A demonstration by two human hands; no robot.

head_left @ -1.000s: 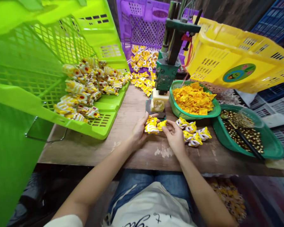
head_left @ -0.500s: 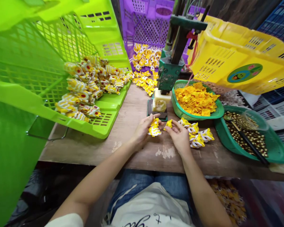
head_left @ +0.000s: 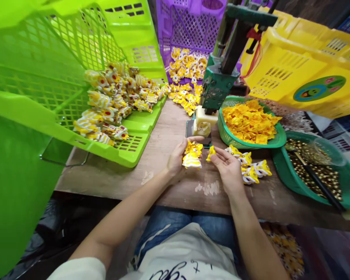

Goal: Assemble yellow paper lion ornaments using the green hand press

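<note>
My left hand (head_left: 177, 157) grips a yellow-and-white striped plastic toy part (head_left: 192, 158) at the table's front middle. To its right, my right hand (head_left: 229, 167) pinches a small yellow plastic piece (head_left: 211, 153) between thumb and fingers, a short gap away from the striped part. Just beyond both hands stands a green press (head_left: 218, 87) with a cream-coloured block (head_left: 203, 122) at its foot. Several yellow-and-white animal-face parts (head_left: 251, 173) lie on the table beside my right hand.
On the left, a tipped lime-green crate (head_left: 140, 146) holds many striped parts. A purple crate (head_left: 189, 35) with more parts stands behind. At right are a green basket (head_left: 236, 144) of yellow pieces, a green tray (head_left: 286, 175) of gold beads with a black-handled spoon (head_left: 321, 184), and a yellow crate (head_left: 280, 50).
The view has shifted slightly, so the scene sits further right. The striped part in my left hand has turned and shows more of its stripes. Both hands keep their holds.
</note>
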